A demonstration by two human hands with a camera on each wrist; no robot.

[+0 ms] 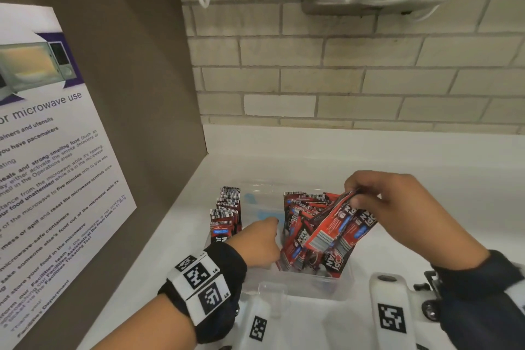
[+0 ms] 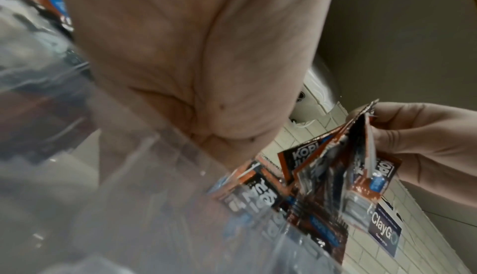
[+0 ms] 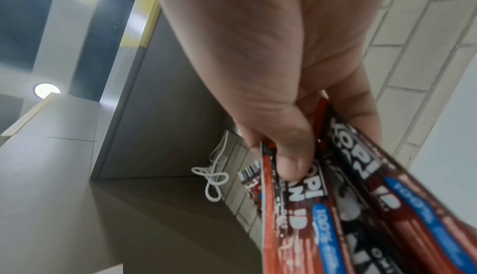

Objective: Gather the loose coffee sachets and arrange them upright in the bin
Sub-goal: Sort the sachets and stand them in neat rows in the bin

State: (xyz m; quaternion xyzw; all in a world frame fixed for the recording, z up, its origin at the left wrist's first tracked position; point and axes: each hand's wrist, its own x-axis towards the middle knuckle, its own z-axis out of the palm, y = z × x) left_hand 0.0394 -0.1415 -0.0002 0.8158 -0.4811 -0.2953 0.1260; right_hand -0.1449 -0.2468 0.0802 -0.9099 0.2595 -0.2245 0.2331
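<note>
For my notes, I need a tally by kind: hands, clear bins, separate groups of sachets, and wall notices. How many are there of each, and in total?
Hands: 2, left hand and right hand
Clear bin: 1
Sachet groups: 3, upright row, loose pile, held bunch pinched by the right hand
Microwave notice: 1
Total: 7

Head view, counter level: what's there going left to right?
Microwave notice → upright sachet row → left hand → sachet bunch in the clear bin → right hand, grip pinching the bunch's top.
</note>
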